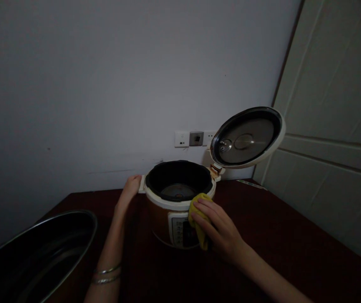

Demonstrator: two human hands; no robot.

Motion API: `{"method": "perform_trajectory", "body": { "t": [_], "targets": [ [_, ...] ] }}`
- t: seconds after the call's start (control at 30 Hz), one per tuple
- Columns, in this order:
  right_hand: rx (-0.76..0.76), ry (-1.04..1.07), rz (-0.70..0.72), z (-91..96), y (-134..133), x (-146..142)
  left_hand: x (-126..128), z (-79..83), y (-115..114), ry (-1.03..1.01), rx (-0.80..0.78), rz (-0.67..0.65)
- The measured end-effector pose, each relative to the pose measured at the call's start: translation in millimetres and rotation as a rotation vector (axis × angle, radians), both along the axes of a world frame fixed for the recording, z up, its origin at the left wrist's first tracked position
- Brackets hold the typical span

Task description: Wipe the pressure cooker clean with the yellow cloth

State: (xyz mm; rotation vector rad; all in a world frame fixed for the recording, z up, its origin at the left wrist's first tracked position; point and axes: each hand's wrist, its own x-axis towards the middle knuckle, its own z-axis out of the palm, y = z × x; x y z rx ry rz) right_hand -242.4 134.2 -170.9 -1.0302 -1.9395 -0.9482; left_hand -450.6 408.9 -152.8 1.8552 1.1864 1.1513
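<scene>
An electric pressure cooker with a white rim and an orange-brown body stands on the dark red table. Its round lid is hinged up and leans to the right, showing the metal underside. My left hand is closed round the white handle on the cooker's left side. In my right hand is a yellow cloth, pressed against the front of the rim and the upper right of the control panel. The cooker's dark inside is visible from above.
A large dark basin with a metal rim stands at the lower left, close to my left forearm. Wall sockets sit behind the cooker on the pale wall. A light panelled door rises on the right. A thin strip lies at the table's back edge.
</scene>
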Motion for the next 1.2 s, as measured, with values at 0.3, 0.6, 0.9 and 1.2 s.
{"method": "perform_trajectory", "body": {
  "t": [0.3, 0.6, 0.9, 1.2],
  "targets": [
    [-0.013, -0.055, 0.027, 15.7, 52, -80, 3, -1.1, -2, -0.011, -0.009, -0.017],
    [-0.348, -0.192, -0.252, 45.7, 109, -132, 1, 6.5, -5, 0.018, -0.022, -0.021],
    [-0.184, -0.166, -0.123, 27.9, 61, -97, -1, 2.2, -2, 0.022, 0.001, -0.043],
    [-0.24, -0.072, -0.021, 23.7, 1, -15, -3, -1.0, 3, 0.013, -0.002, -0.051]
  ]
}}
